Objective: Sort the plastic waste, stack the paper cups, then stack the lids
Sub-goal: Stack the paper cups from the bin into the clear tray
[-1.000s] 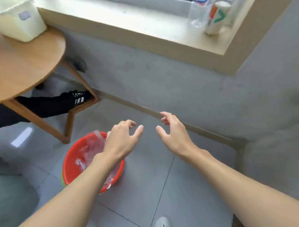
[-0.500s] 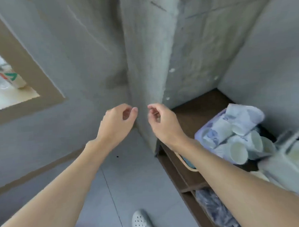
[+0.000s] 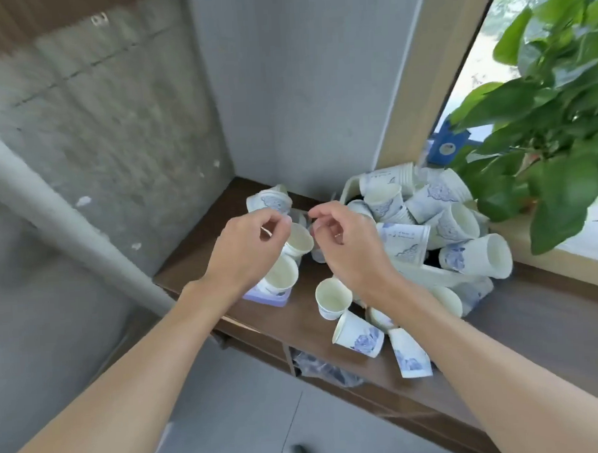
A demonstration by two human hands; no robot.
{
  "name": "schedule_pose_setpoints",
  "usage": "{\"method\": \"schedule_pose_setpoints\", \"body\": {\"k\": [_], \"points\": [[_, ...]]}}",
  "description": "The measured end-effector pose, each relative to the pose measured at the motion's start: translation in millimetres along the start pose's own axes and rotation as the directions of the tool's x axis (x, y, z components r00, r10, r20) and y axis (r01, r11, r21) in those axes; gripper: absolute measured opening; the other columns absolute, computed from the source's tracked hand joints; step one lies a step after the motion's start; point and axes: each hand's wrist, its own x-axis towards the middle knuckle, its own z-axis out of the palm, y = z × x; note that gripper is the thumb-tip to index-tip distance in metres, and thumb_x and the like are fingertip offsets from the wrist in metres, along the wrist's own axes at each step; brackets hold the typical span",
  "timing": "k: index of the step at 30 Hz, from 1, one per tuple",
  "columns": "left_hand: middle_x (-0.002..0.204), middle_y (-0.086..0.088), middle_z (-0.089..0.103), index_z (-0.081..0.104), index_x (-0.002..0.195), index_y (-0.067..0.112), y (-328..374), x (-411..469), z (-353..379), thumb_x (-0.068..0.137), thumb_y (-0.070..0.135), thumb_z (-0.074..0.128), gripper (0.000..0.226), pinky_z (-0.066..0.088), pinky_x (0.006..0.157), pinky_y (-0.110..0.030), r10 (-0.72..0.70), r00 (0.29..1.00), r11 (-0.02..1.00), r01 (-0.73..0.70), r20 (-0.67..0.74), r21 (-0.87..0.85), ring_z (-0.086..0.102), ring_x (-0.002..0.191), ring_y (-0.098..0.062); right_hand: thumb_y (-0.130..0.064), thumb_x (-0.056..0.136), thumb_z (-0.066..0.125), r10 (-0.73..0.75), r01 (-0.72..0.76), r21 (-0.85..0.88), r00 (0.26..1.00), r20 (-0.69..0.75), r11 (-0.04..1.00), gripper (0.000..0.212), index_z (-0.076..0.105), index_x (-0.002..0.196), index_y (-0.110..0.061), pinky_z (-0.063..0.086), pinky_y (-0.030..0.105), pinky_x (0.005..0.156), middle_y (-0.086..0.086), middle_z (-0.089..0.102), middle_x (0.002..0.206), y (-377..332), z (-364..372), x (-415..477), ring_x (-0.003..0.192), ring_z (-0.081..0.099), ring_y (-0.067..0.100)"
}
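Observation:
Several white paper cups with blue prints lie in a loose pile (image 3: 437,217) on a dark wooden shelf (image 3: 521,322). One cup (image 3: 332,298) stands upright near the shelf's front, and two more (image 3: 359,333) lie on their sides beside it. Another group of cups (image 3: 286,275) rests on a lilac tray (image 3: 264,298). My left hand (image 3: 247,252) hovers over that group with its fingers curled and holds nothing. My right hand (image 3: 346,248) hovers beside it, fingers loosely bent, also with nothing in it.
A leafy green plant (image 3: 542,113) stands on the window sill at the right, close to the pile. A white basket (image 3: 352,186) lies behind the cups. A crumpled plastic bag (image 3: 326,369) sits in the compartment under the shelf. A grey pipe (image 3: 67,219) runs along the concrete wall.
My view has swung right, from the red bucket on the floor to the shelf with the cups. Both hands have come over the cups with fingers curled closer.

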Motion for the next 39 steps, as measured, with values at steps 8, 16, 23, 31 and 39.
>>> {"method": "schedule_pose_setpoints", "body": {"k": [8, 16, 23, 31, 39], "points": [[0.074, 0.011, 0.069, 0.07, 0.082, 0.02, 3.1, -17.0, 82.5, 0.094, 0.042, 0.052, 0.03, 0.054, 0.074, -0.037, 0.222, 0.974, 0.974, -0.223, -0.041, -0.03, 0.063, 0.069, -0.007, -0.011, 0.096, 0.051, -0.089, 0.081, -0.076, 0.991, -0.097, 0.994, 0.019, 0.067, 0.105, -0.017, 0.053, 0.038, 0.077, 0.001, 0.068, 0.082, 82.7, -27.7, -45.2, 0.079, 0.064, 0.02], [0.072, 0.0, 0.07, 0.068, 0.08, 0.015, -13.9, -69.1, 155.3, 0.095, 0.039, 0.052, 0.033, 0.053, 0.066, -0.038, 0.431, 0.894, 0.897, -0.439, -0.119, -0.045, 0.064, 0.063, -0.017, -0.006, 0.095, 0.049, -0.233, 0.213, -0.114, 0.95, -0.209, 0.97, 0.018, 0.065, 0.097, -0.014, 0.055, 0.038, 0.073, 0.007, 0.067, 0.08, 149.7, -44.1, -113.0, 0.076, 0.064, 0.026], [0.077, 0.008, 0.069, 0.069, 0.083, 0.018, -32.4, -125.8, 175.2, 0.096, 0.034, 0.058, 0.023, 0.054, 0.074, -0.038, 0.432, 0.898, 0.9, -0.424, -0.085, 0.1, 0.065, 0.074, -0.016, -0.012, 0.094, 0.053, -0.076, 0.026, -0.176, 0.957, -0.281, 0.984, 0.014, 0.063, 0.101, -0.019, 0.045, 0.018, 0.072, -0.005, 0.062, 0.085, 176.4, -46.8, -190.3, 0.079, 0.056, 0.014], [0.114, -0.003, 0.058, 0.063, 0.115, 0.017, -78.6, -121.6, 183.7, 0.092, 0.036, 0.064, 0.029, 0.049, 0.087, -0.038, 0.287, 0.954, 0.952, -0.274, -0.084, 0.136, 0.057, 0.102, -0.021, -0.037, 0.086, 0.064, 0.016, -0.15, -0.411, 0.95, -0.311, 0.899, 0.042, 0.053, 0.124, -0.021, 0.047, 0.043, 0.09, -0.006, 0.047, 0.11, 200.6, -39.3, -195.9, 0.105, 0.048, 0.018], [0.113, 0.001, 0.06, 0.054, 0.132, 0.019, -105.5, -123.4, 200.7, 0.09, 0.04, 0.07, 0.05, 0.049, 0.093, -0.042, 0.224, 0.974, 0.964, -0.22, -0.013, 0.151, 0.057, 0.106, -0.019, -0.049, 0.084, 0.064, -0.024, -0.212, -0.566, 0.924, -0.381, 0.797, 0.062, 0.04, 0.135, -0.024, 0.044, 0.035, 0.082, 0.002, 0.044, 0.13, 229.9, -6.5, -190.0, 0.115, 0.046, 0.024]]}}
